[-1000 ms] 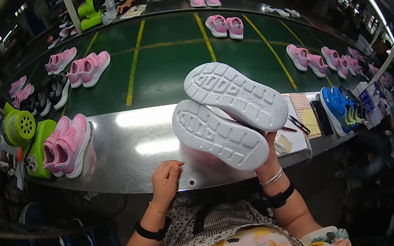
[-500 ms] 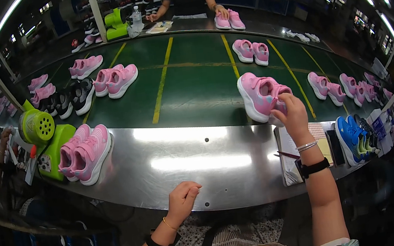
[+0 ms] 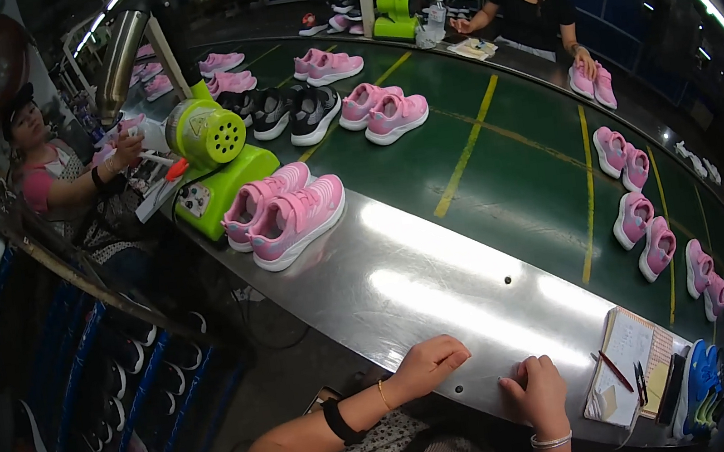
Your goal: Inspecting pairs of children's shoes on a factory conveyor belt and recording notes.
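My left hand (image 3: 435, 364) hovers by the near edge of the metal worktop (image 3: 404, 266), fingers curled together around nothing. Beside it, my right hand (image 3: 538, 393) is also over that edge, empty, its fingers loosely bent and the thumb apart. Closest to my right hand is an open notebook (image 3: 621, 375) with pens on it. A pair of pink sneakers (image 3: 299, 220) with white soles stands on the worktop to the left. Another pink pair (image 3: 656, 249) sits on the green conveyor belt (image 3: 519, 170) to the right, out of reach of both hands.
A lime-green machine (image 3: 218, 174) stands left of the sneakers. More pink pairs and black sneakers (image 3: 313, 113) are on the belt. Blue shoes (image 3: 699, 387) stand right of the notebook. One person (image 3: 534, 7) across touches pink shoes; another (image 3: 66, 164) works at left.
My right hand has let go of the pink sneakers on the belt and drawn back near my left hand. The view has turned left. That pair now sits farther right.
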Available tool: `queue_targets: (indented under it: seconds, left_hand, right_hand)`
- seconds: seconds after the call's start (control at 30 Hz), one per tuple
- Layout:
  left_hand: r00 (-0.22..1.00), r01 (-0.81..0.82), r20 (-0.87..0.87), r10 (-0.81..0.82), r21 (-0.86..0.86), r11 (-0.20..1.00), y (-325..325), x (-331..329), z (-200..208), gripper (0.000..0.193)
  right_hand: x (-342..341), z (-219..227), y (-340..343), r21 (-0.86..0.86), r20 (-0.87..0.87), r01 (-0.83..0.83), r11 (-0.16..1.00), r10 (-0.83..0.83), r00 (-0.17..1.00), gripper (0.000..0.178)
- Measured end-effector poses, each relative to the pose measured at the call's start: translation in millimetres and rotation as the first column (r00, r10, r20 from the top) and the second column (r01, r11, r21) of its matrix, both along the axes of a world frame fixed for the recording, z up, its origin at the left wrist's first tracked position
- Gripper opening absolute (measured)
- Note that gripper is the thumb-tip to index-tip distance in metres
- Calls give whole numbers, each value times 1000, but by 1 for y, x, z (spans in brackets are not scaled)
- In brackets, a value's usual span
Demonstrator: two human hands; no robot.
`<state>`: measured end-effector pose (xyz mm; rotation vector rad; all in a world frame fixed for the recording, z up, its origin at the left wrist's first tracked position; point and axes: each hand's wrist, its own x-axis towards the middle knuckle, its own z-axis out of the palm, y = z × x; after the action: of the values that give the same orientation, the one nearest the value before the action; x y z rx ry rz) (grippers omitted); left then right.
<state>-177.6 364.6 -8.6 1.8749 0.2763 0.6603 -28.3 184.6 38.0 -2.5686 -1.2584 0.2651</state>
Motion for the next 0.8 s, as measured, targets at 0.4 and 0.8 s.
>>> queue_targets:
  seconds: [0.4,0.8]
  left_hand:
    - [993,-116,13,117,-62,991,10,-16,8,15]
    - [368,-531,-72,927,802,273,195,-114,70,59]
  right_hand:
    - [12,-10,2,118,-178,86,989,-64,982,30]
    - [36,-29,-10,39,-203,-79,996,86,975,22]
